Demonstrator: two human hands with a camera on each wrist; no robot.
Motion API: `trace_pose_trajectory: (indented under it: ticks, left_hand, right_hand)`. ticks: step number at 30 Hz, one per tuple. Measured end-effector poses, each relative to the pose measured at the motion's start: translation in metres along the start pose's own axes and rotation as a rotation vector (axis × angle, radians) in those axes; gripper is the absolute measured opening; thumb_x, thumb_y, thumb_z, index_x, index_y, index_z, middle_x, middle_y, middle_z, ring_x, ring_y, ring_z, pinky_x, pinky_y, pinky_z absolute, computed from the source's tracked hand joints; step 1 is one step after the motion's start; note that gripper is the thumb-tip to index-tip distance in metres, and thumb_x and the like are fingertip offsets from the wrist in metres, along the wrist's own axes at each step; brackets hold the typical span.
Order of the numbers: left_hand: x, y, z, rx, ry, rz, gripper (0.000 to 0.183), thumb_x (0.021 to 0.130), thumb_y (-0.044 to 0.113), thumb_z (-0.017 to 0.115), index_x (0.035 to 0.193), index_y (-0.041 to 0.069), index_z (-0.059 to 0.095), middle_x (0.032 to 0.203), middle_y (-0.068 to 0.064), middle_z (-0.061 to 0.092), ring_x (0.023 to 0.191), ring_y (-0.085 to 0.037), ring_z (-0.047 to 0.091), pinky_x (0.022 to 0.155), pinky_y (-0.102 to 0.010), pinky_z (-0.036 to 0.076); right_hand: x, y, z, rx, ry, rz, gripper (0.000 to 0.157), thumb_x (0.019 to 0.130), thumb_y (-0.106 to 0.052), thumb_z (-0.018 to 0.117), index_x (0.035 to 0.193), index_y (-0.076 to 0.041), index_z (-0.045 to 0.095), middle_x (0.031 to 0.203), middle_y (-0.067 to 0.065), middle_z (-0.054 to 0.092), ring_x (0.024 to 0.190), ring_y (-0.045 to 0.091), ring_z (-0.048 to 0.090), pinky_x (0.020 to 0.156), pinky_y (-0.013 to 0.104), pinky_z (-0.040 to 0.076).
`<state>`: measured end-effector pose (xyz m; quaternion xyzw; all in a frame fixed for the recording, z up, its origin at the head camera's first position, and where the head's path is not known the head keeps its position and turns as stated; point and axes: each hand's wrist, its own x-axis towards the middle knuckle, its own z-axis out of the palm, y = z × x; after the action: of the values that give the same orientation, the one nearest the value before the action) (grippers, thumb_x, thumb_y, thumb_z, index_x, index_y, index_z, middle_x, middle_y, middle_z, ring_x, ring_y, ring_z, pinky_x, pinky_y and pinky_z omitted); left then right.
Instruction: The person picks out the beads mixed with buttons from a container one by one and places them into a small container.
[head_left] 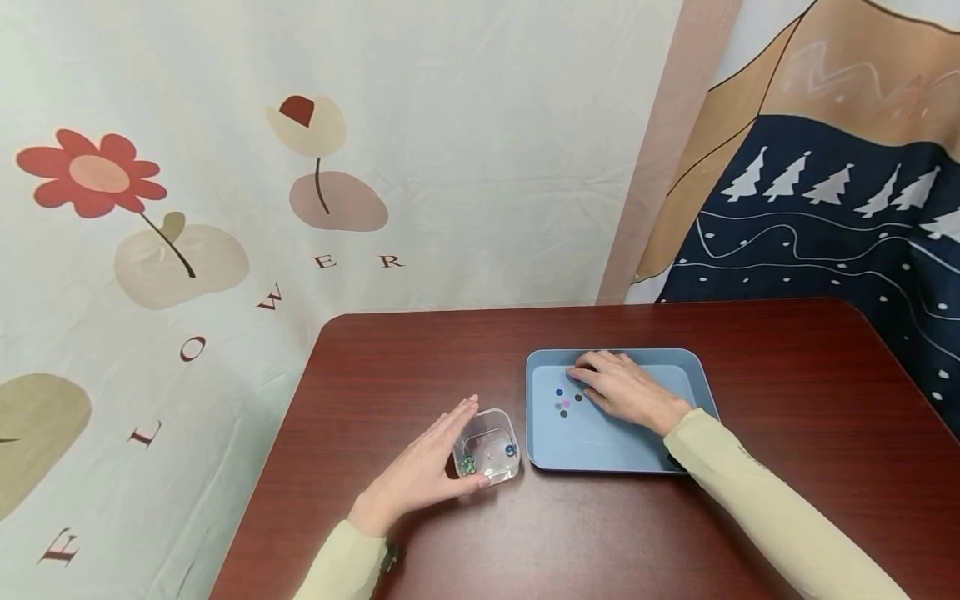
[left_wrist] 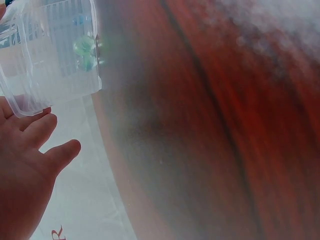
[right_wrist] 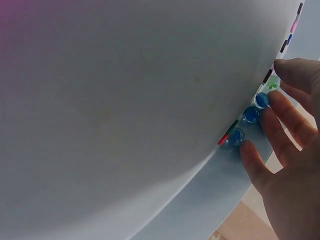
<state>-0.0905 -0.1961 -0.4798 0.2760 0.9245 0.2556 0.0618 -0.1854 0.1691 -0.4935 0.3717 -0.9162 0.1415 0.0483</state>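
Note:
A clear plastic box point(head_left: 489, 454) stands on the table, with a green marble point(head_left: 468, 465) and a blue marble point(head_left: 511, 450) inside. My left hand point(head_left: 423, 467) holds the box between the thumb at its near side and the fingers along its far left; the little finger stands off it in the left wrist view. Over the blue tray point(head_left: 543, 450), my right hand point(head_left: 622, 392) reaches down with spread fingers. Below its fingertips, the right wrist view shows blue marbles point(right_wrist: 252, 114) and a greenish clear one point(right_wrist: 273, 82), mostly covered by the hand in the head view.
Several small flat discs, including a pink disc point(head_left: 566, 403) and a dark blue disc point(head_left: 559, 392), lie in the tray left of my right hand. The tray stands just right of the box on a reddish-brown table point(head_left: 600, 533). A printed curtain point(head_left: 487, 167) hangs behind.

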Motion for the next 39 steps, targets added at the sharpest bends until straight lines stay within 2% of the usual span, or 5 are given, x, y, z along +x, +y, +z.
trace_pose_trajectory:
  ticks: [12, 18, 33, 39]
  left_hand:
    - [-0.0005, -0.0003, -0.0004, -0.003, 0.018, 0.031, 0.106, 0.087, 0.068, 0.071, 0.163, 0.007, 0.029, 0.17, -0.001, 0.026, 0.154, -0.017, 0.028, 0.125, -0.042, 0.025]
    - [-0.001, 0.0002, -0.0001, -0.002, 0.029, 0.033, 0.106, 0.086, 0.067, 0.072, 0.163, 0.007, 0.03, 0.17, -0.002, 0.027, 0.154, -0.019, 0.031, 0.124, -0.044, 0.027]
    - [-0.0009, -0.0004, -0.0001, -0.002, 0.034, 0.045, 0.106, 0.086, 0.067, 0.072, 0.163, 0.006, 0.031, 0.17, -0.003, 0.028, 0.154, -0.017, 0.03, 0.124, -0.043, 0.027]
    - [-0.0009, -0.0008, 0.0002, -0.005, 0.033, 0.045, 0.107, 0.086, 0.068, 0.072, 0.163, 0.007, 0.031, 0.17, -0.003, 0.028, 0.154, -0.017, 0.03, 0.124, -0.043, 0.027]
  right_hand:
    - [-0.0021, 0.0023, 0.0014, 0.015, 0.029, -0.024, 0.039, 0.09, -0.007, 0.081, 0.127, -0.009, 0.073, 0.117, 0.004, 0.07, 0.112, 0.023, 0.062, 0.095, 0.047, 0.054]
    - [-0.0016, 0.0028, 0.0004, 0.043, 0.026, -0.01, 0.035, 0.089, -0.008, 0.081, 0.123, -0.01, 0.075, 0.116, 0.004, 0.07, 0.112, 0.024, 0.063, 0.096, 0.048, 0.054]
    - [-0.0014, 0.0037, 0.0004, 0.048, 0.063, -0.025, 0.021, 0.088, -0.008, 0.083, 0.107, -0.013, 0.077, 0.108, 0.002, 0.069, 0.103, 0.022, 0.063, 0.086, 0.044, 0.054]
    - [-0.002, 0.0045, 0.0001, 0.055, 0.063, -0.025, 0.02, 0.088, -0.008, 0.083, 0.106, -0.013, 0.077, 0.109, 0.002, 0.068, 0.105, 0.022, 0.063, 0.087, 0.045, 0.053]
